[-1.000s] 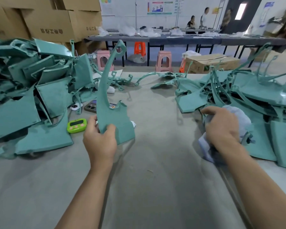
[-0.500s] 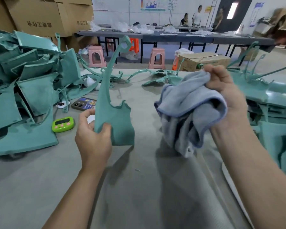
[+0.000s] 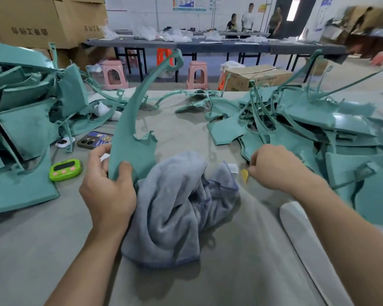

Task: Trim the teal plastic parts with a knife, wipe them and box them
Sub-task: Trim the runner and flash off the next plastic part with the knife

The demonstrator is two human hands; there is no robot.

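**Teal part upright in left hand, cloth down on the surface**

Nearest: a grey-blue cloth (image 3: 177, 208) lies crumpled on the grey surface (image 3: 42, 250), between the two forearms, its left edge against the left hand. A white rounded edge (image 3: 301, 230) shows just beside the right forearm; cannot tell what it is.

Left hand (image 3: 107, 188) grips the lower corner of a teal plastic part (image 3: 133, 138). Thumb presses on the near face, fingers (image 3: 97, 155) wrap behind. The part stands upright, broad at the base with a notched top edge, and a long curved arm rises to a looped tip.

Right hand (image 3: 276, 166) hovers palm down to the right of the cloth, fingers curled under and close together. A small yellow item (image 3: 244, 174) shows at the fingertips; cannot tell whether it is pinched or what it is.

Left of the held part: green timer (image 3: 65, 170), phone (image 3: 94, 140), a small white device (image 3: 62, 142), all flat on the surface.

Beyond, both sides: a left heap of teal parts (image 3: 27, 122) and a right heap of teal parts (image 3: 318, 133).

Far: pink stools (image 3: 114, 74), cardboard boxes (image 3: 42, 21), a long dark table (image 3: 208, 46), people (image 3: 248, 21) standing behind it.
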